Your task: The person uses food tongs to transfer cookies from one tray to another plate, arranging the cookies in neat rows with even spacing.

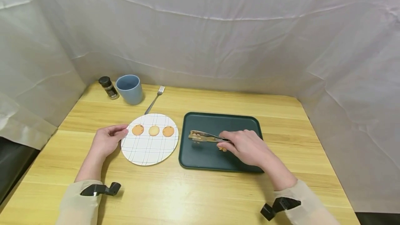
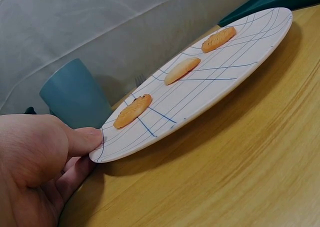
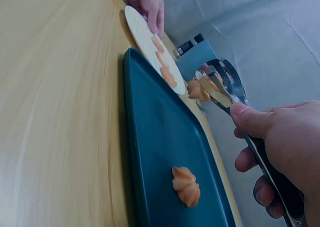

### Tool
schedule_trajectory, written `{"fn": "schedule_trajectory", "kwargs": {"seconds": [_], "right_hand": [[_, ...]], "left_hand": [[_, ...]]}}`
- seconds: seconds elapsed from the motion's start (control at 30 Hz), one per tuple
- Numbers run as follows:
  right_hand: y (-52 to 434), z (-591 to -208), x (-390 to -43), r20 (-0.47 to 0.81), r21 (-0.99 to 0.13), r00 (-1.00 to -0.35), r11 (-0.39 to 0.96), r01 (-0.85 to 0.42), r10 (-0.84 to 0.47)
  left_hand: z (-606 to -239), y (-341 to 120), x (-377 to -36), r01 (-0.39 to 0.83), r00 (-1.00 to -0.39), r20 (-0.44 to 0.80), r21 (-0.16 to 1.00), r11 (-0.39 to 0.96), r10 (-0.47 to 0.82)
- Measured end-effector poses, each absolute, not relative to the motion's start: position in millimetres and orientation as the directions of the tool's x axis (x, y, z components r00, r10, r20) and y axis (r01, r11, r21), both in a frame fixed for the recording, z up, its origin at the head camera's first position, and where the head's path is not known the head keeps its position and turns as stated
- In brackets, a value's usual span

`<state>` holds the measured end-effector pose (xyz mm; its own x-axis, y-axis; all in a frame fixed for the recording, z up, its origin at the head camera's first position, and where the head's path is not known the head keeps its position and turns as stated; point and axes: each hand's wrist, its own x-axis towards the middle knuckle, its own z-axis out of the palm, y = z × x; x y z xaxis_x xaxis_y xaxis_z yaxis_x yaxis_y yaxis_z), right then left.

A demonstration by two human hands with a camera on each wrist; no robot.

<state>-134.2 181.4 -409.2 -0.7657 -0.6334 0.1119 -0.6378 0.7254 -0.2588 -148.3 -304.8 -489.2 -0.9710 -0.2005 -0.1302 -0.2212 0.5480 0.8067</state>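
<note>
Right hand grips tongs pinching a cookie over the tray; slack squeeze drops it. Left hand pinches the plate rim.

Pale wooden table, creased white cloth backdrop on all sides, even light

The metal tongs lie nearly level over the dark green tray, tips toward the plate, gripping a small orange cookie between them. A second ridged cookie sits on the tray floor. The white plate, lined with a blue grid, rests flat on the table and carries three round cookies in a row.
</note>
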Motion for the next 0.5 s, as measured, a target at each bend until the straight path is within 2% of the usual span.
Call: {"fn": "schedule_trajectory", "kwargs": {"seconds": [0.5], "right_hand": [[148.7,-411.4,-141.0,0.116,-0.263,-0.74,0.698,-0.666,-0.662]], "left_hand": [[-486.6,-305.0,-148.1,-0.199,-0.975,-0.105,0.799,0.568,-0.194]]}}
